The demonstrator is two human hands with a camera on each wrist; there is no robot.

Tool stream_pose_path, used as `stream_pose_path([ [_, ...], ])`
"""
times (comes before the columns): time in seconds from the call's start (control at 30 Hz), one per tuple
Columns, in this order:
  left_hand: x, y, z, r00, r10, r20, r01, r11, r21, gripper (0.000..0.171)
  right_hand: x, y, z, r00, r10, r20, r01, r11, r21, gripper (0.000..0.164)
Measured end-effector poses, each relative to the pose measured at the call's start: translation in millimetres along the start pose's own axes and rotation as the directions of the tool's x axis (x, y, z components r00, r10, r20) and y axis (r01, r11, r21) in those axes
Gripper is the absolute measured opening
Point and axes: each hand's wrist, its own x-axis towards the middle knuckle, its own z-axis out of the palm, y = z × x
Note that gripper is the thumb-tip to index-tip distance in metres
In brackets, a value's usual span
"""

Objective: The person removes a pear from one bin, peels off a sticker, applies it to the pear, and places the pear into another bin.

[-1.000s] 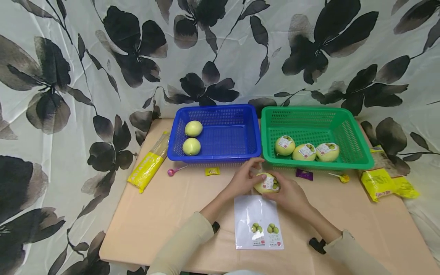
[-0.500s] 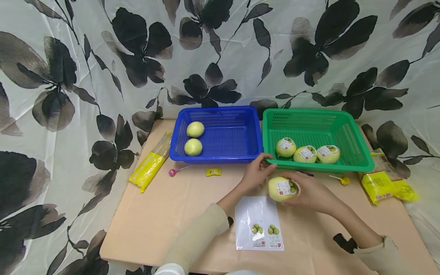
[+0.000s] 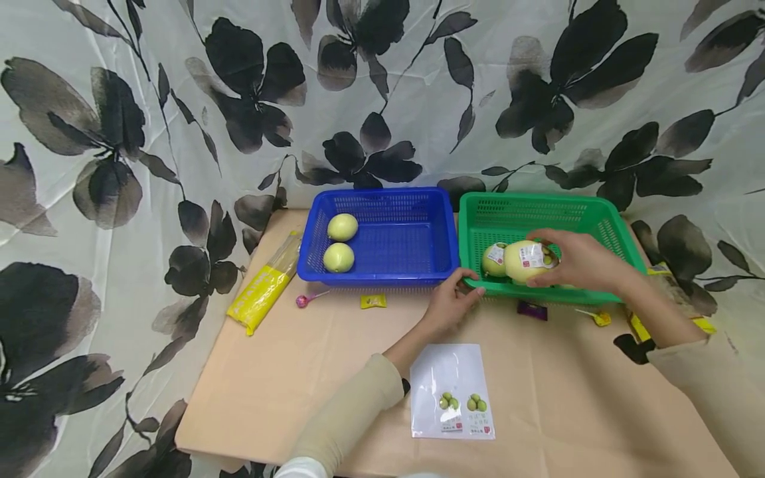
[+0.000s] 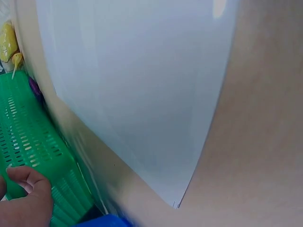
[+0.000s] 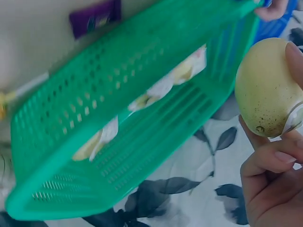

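- While the right hand [image 3: 588, 265], right of centre in the head view, grasps a pale green fruit [image 3: 518, 261] with its fingers [image 5: 270, 160] curled round one end, that fruit is over the green basket [image 3: 532, 207], with a white label [image 3: 530, 255] facing up
- Near the middle of the same frame, the left hand [image 3: 449, 302] has its fingers curled on the near corner of the green basket's rim, next to the blue basket [image 3: 406, 245]
- One labelled fruit [image 3: 494, 260] sits in the green basket, just left of the held one in the frame; whether they touch, I cannot tell
- Two plain fruits [image 3: 339, 257] lie inside the left part of the blue basket
- Below the baskets on the table [image 3: 269, 398], from left to right, are a pink lollipop [image 3: 301, 301], a yellow sweet [image 3: 373, 301], a purple sweet [image 3: 532, 310] and a yellow lollipop [image 3: 601, 319]
- At bottom centre lies a white sheet [image 3: 448, 368] with printed fruit pictures
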Motion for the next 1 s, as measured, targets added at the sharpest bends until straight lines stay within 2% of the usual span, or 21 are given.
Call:
stream_pose_path([
  [0.2,-1.5,-0.9,-1.3,1.0,-0.016,0.003,0.016,1.0,-0.008,0.028,40.7,14.6,-10.9,0.998,-0.004,0.057,0.007,0.998,-0.067,0.086],
  [0.43,-1.5,-1.9,-1.7,1.0,-0.016,-0.001,0.016,1.0,-0.007,0.025,76.0,34.0,-20.3,0.991,0.066,0.116,-0.051,0.99,-0.132,0.087],
  [0.67,-1.1,0.1,-2.7,1.0,-0.006,0.021,0.006,1.0,-0.001,0.026,98.3,54.6,-24.2,0.978,0.126,0.165,-0.093,0.976,-0.194,0.086],
  [0.87,-0.1,0.5,-3.5,1.0,0.005,0.028,-0.005,1.0,0.001,0.027,113.6,66.2,-14.6,0.965,0.147,0.215,-0.102,0.973,-0.207,0.078],
  [1.0,0.8,-1.1,-3.1,0.999,0.017,0.029,-0.017,1.0,-0.012,0.028,123.5,70.5,-5.2,0.962,0.159,0.221,-0.111,0.971,-0.214,0.078],
])
